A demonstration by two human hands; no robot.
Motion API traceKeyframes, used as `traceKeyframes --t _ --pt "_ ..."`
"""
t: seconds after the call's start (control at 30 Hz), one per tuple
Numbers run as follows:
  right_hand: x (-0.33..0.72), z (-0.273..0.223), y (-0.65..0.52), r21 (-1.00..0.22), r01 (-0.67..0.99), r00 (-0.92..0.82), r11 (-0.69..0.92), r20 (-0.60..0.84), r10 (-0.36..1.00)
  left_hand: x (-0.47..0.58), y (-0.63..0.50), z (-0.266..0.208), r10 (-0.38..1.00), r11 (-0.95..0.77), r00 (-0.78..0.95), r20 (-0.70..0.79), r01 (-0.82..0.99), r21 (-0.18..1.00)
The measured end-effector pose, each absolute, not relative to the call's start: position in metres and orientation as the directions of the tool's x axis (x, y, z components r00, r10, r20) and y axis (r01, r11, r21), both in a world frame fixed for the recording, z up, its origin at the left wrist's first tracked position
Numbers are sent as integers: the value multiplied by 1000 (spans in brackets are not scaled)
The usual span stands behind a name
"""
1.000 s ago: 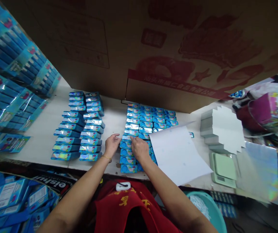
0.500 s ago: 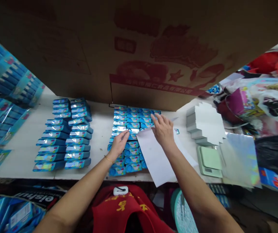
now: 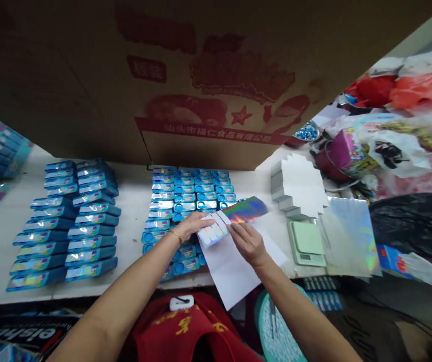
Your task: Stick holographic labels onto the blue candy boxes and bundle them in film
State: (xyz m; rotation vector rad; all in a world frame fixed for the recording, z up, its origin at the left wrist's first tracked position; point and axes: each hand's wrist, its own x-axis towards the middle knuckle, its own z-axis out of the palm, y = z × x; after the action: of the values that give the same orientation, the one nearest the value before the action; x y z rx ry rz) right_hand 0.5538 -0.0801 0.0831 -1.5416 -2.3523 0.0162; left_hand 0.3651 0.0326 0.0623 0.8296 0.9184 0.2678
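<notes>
A sheet of shiny labels is held over the rows of small blue packs in the middle of the table. My left hand grips its left side, thumb lying on top. At the sheet's right edge, my right hand pinches with thumb and fingers together. A rainbow-coloured foil piece sticks out behind the fingers; whether it joins the label sheet I cannot tell. Beneath both hands a large white paper sheet covers part of the packs and overhangs the table's front edge.
Two columns of blue packs stand to the left. A large cardboard box rises behind the rows. On the right are stacked white card pieces, a green scale and clear shiny sheets. A teal tub sits below the table edge.
Both hands have come together around the label sheet, the right one moving down toward me. The foil piece now shows its rainbow side. The whole view has shifted to the right.
</notes>
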Motion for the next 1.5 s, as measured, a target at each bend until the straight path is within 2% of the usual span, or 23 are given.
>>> traceKeyframes --t 0.1,0.17,0.27,0.4,0.53,0.63,0.73,0.83,0.93,1.0,1.07,1.13,1.23,1.5 --pt "559 96 -72 -251 853 -434 457 143 889 370 33 64 629 627 560 -538 43 778" --pt "561 106 -59 -278 884 -350 377 141 926 371 32 66 678 574 534 -505 43 817" --pt "563 113 -32 -228 946 -198 232 162 967 373 28 71 699 505 559 -446 56 861" --pt "570 103 -9 -152 930 -321 336 115 940 375 21 77 729 452 555 -402 52 890" --pt "579 85 -14 -153 884 -426 442 128 896 379 11 81 758 496 478 -444 21 868" --pt "583 80 -22 -175 868 -445 464 139 885 384 2 79 747 550 461 -480 -23 835" --pt "583 99 -34 -226 888 -367 401 176 913 390 1 71 785 516 374 -494 47 856" --pt "578 138 -52 -430 861 -191 273 224 956 392 8 60 898 327 222 -380 242 914" --pt "567 172 -69 -735 673 61 79 162 985 386 11 59 960 178 147 -238 335 925" --pt "556 180 -75 -883 462 186 -85 2 982 376 5 68 983 92 121 -136 315 945" --pt "540 175 -78 -950 209 246 -234 -181 952 362 -8 83 982 84 149 -116 210 974" --pt "520 164 -81 -946 -13 252 -324 -317 914 346 -23 98 943 217 246 -222 47 975" --pt "486 147 -86 -905 -205 223 -372 -413 883 320 -39 109 881 409 306 -362 -104 907" --pt "395 121 -94 -764 -419 66 -491 -565 822 235 -57 91 837 548 119 -535 -164 820"
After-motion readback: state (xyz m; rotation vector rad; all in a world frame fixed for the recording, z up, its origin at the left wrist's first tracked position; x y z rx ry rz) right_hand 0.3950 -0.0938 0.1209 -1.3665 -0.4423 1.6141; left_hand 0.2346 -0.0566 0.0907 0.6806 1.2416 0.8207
